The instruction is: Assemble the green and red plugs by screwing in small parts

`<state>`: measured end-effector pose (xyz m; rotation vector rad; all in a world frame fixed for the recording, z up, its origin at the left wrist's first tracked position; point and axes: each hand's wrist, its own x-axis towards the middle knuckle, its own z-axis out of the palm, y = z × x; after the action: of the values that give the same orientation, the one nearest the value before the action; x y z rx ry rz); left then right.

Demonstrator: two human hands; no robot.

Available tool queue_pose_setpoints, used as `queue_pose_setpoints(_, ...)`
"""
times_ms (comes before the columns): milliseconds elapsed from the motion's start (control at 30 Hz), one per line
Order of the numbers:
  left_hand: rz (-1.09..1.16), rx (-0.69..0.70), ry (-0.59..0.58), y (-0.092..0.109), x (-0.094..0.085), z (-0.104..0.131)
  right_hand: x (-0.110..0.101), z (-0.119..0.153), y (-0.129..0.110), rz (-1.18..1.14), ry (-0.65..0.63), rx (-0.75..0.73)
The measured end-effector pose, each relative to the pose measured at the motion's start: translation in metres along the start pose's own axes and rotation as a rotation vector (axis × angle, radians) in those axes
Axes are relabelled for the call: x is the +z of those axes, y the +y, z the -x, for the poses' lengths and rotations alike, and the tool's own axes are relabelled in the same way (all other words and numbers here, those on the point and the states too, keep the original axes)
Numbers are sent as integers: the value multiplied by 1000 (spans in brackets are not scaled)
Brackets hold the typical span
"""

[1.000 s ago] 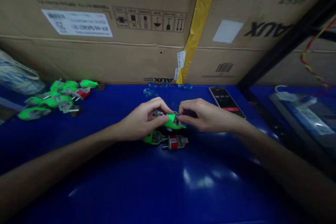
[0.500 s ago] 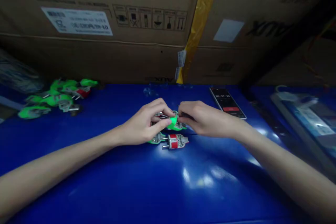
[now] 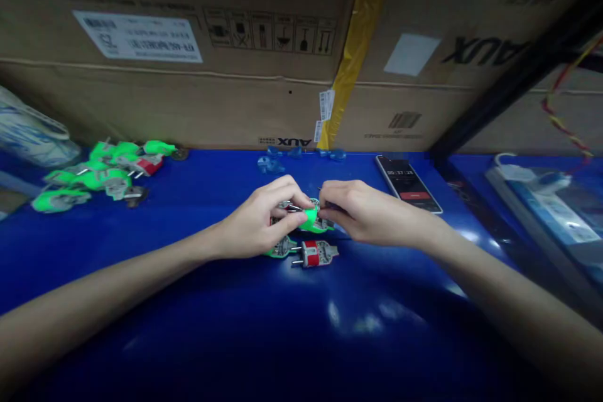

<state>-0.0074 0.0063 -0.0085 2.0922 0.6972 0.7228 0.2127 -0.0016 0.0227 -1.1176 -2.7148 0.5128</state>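
Observation:
Between thumb and forefinger, my left hand (image 3: 259, 220) pinches a bright green plug (image 3: 309, 220) whose casing is open, with inner parts showing at its right end. My right hand (image 3: 353, 210) is closed at that end, its fingertips pressed together; what they hold, if anything, is hidden. Just in front on the blue table lies a red and grey plug (image 3: 316, 254) with two metal pins pointing left. Beside it, a green-edged opened plug (image 3: 282, 247) is partly covered by my left hand, and other plug parts show under those fingers.
A pile of green plugs (image 3: 97, 173) lies at the back left near a blue-and-white bag (image 3: 35, 129). Small clear blue pieces (image 3: 271, 164) lie by the cardboard box (image 3: 211, 103). At the right are a phone (image 3: 409, 183) showing a timer and a clear-covered case (image 3: 556, 201).
Both hands stay in almost the same place around the green plug. The surroundings look brighter and sharper now; nothing else has visibly moved.

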Motion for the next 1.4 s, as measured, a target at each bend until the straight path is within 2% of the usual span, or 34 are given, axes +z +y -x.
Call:
queue_pose_setpoints(100,-4,1,-4,1,0,0,0,0,2,-59,16,-50)
queue_pose_setpoints(300,-43,19,26,-1,-2,-1,0,1,5,-40,18,47)
queue_pose_setpoints(467,-128,83,13,-4,-4,-2,0,3,5,-62,2,-5)
queue_pose_setpoints(633,-173,113,14,-3,-5,-3,2,1,7,-74,5,47)
queue_pose_setpoints(1100,-225,114,-44,0,-9,-2,-5,3,11,-71,31,-109)
queue_pose_setpoints(1400,-216,123,-41,1,-9,-3,-4,2,13,-58,43,-89)
